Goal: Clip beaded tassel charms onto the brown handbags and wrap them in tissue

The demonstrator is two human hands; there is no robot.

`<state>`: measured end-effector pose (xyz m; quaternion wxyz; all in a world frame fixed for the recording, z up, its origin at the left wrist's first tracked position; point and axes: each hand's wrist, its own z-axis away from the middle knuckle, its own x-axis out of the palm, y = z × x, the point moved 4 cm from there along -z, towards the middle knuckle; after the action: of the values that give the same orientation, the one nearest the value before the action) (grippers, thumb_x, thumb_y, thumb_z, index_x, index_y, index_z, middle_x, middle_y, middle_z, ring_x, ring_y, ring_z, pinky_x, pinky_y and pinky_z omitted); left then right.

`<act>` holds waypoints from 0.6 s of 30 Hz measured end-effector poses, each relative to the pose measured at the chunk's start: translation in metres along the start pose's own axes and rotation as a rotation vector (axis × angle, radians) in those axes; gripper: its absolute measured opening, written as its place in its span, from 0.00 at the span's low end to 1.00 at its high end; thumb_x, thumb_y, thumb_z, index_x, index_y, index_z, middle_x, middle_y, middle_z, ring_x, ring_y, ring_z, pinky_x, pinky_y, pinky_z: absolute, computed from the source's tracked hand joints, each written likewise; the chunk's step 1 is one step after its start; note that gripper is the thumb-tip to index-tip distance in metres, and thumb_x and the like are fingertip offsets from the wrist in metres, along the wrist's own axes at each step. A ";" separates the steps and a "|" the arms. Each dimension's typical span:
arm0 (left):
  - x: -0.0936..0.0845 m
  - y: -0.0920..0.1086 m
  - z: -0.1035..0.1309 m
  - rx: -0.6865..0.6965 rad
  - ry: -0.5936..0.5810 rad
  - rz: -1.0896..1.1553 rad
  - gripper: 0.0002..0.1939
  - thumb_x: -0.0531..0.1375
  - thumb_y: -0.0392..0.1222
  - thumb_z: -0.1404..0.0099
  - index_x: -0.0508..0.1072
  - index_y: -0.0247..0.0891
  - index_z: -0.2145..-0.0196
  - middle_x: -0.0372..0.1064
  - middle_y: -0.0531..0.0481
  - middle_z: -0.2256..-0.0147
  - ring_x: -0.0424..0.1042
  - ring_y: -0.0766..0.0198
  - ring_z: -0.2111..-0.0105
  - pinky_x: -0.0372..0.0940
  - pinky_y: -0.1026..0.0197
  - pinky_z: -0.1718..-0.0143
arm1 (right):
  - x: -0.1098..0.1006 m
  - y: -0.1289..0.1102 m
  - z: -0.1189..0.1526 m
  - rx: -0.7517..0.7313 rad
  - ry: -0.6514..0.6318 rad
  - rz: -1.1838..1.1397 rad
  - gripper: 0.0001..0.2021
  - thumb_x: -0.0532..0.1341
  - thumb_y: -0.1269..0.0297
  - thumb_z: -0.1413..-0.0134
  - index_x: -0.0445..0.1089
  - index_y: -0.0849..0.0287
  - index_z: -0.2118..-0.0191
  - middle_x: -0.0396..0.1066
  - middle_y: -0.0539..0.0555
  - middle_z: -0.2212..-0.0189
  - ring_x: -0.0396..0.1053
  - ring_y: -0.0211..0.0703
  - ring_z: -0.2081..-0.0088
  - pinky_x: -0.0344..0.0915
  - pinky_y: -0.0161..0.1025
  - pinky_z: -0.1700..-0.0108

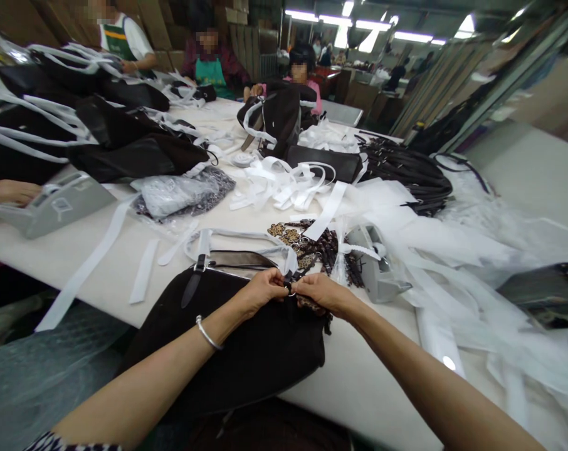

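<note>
A black handbag (260,351) lies at the table's front edge, its handle (237,234) wrapped in white padding and its zipped top facing away from me. My left hand (265,292) pinches the right handle tab beside a small metal ring (291,290). Opposite it, almost fingertip to fingertip, my right hand (326,294) is closed on a bag charm at the same ring; a leopard-print piece shows beneath its fingers. The exact grip at the ring is partly hidden. Just beyond lies a pile of leopard-print flower charms (288,235) with dark tassels.
Grey tape dispensers (375,266) stand right and far left (72,203), a co-worker's hand (11,191) at the left one. White strips (284,181), a plastic-wrapped bundle (185,193), black straps (401,169) and more black bags (138,147) cover the table. Several people sit or stand beyond.
</note>
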<state>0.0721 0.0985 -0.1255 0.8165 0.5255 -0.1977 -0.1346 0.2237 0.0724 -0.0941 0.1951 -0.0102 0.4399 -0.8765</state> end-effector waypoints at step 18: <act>0.009 0.009 0.057 0.062 0.183 -0.338 0.12 0.60 0.36 0.47 0.71 0.34 0.63 0.70 0.50 0.67 0.69 0.65 0.69 0.62 0.66 0.72 | 0.031 -0.022 0.089 -0.034 0.050 0.098 0.13 0.59 0.70 0.46 0.55 0.57 0.57 0.72 0.47 0.79 0.68 0.38 0.85 0.68 0.33 0.86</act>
<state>0.0531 0.0523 -0.0947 0.7804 0.5860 -0.0357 -0.2154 0.2041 0.0054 -0.0272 0.2264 0.0299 0.4596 -0.8583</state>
